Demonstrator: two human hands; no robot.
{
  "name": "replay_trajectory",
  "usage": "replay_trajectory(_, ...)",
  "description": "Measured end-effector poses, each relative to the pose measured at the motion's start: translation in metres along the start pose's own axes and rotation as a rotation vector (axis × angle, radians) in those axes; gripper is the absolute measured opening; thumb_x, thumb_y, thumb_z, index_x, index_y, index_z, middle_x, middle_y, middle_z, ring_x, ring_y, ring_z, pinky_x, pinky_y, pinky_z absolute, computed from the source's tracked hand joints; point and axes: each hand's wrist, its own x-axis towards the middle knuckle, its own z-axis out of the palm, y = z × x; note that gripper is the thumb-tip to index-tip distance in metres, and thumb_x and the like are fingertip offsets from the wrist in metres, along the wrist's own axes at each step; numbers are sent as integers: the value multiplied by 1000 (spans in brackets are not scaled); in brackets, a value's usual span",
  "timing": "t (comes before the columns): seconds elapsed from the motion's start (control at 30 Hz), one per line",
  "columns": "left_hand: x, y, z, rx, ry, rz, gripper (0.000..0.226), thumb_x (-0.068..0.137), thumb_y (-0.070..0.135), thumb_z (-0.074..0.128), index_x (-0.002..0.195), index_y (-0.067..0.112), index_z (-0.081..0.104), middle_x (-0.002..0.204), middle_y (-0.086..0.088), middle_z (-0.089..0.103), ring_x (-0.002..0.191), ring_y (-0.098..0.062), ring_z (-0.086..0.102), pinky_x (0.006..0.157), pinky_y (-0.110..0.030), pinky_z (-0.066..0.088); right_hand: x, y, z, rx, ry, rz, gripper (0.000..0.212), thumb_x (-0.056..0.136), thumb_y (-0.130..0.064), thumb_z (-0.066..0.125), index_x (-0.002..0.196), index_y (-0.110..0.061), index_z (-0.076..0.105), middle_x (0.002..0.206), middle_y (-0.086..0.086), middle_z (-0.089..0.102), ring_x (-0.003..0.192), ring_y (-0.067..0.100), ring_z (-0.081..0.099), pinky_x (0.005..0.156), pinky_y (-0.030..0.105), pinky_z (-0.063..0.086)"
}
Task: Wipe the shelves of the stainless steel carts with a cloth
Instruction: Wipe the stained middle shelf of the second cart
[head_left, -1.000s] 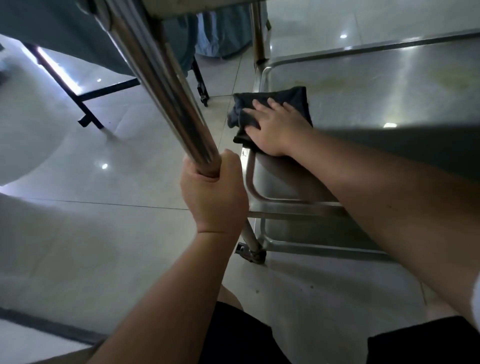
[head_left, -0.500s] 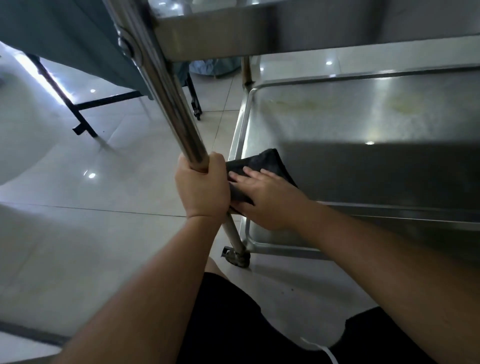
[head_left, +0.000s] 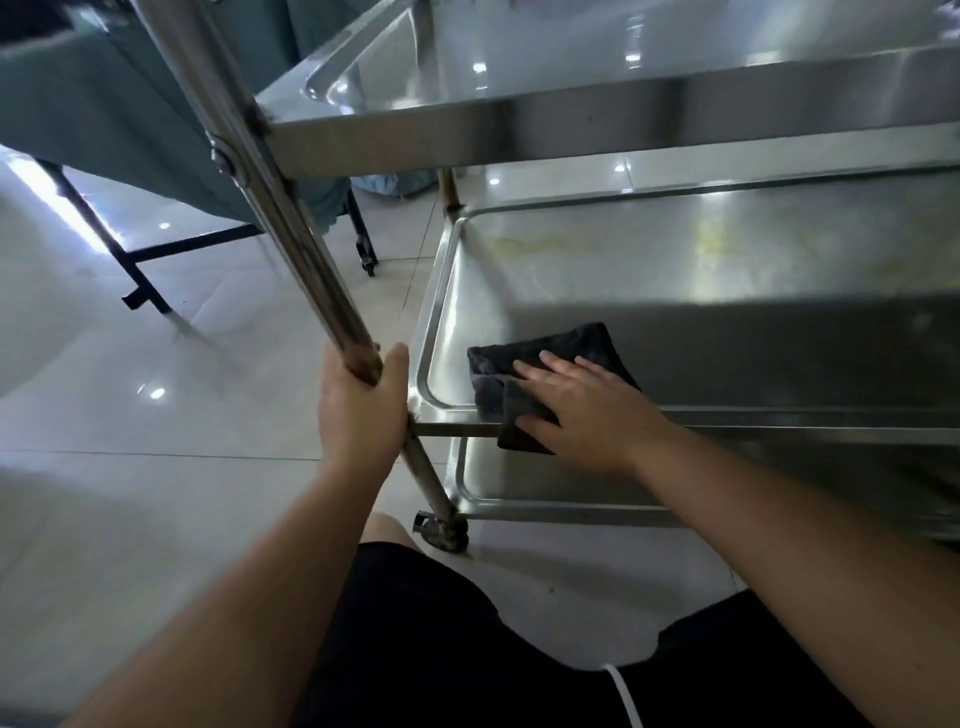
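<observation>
Dark cloth (head_left: 550, 374) under the flat, relaxed right hand (head_left: 587, 410), centre frame; left hand (head_left: 361, 410) clenches the cart post (head_left: 291, 234). Overhanging the shelf (head_left: 675, 270) edge, it may slip off.

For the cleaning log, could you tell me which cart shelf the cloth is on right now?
The middle shelf, under the right hand pressing the dark cloth; the others show none.

Single head view; looks forward and steeply down, close over cart (head_left: 597, 130) corner; middle shelf (head_left: 675, 270) fills right of frame, floor (head_left: 130, 441) left.
</observation>
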Motion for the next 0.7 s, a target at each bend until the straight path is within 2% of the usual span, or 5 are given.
replay_trajectory(0.13,-30,-55,-2,516,-312,-94,64,85,59,70,136,23,52,129,-2,50,127,-29,50,108,-45,43,-18,21,-5,-1,-16,46,67,101,-63,26,163,-39,17,170,-23,12,158,4,3,129,38,5)
replay_trajectory(0.2,-45,-70,-1,830,-568,-184,81,88,60,65,150,12,46,142,-13,51,129,-34,53,106,-43,44,-29,33,-8,-6,-7,69,69,100,-65,22,164,-39,16,170,-23,11,158,4,2,129,38,5)
replay_trajectory(0.3,-62,-51,15,868,-794,-93,64,87,56,61,138,19,56,129,-6,69,101,-20,65,87,-34,53,-42,51,-12,-16,-2,95,70,100,-65,20,164,-38,16,170,-22,11,158,3,3,129,37,6)
replay_trajectory(0.53,-79,56,81,628,-703,334,18,92,49,50,90,37,64,78,15,67,70,-6,62,59,-28,47,-73,98,-19,-31,42,166,75,98,-68,21,164,-33,20,170,-18,20,158,6,7,128,39,11)
replay_trajectory(0.7,-84,87,128,517,-649,498,14,101,44,56,110,35,63,97,12,65,87,-13,63,75,-37,57,-95,129,-27,-38,68,288,70,101,-68,27,163,-36,19,170,-19,17,159,10,8,128,43,12)
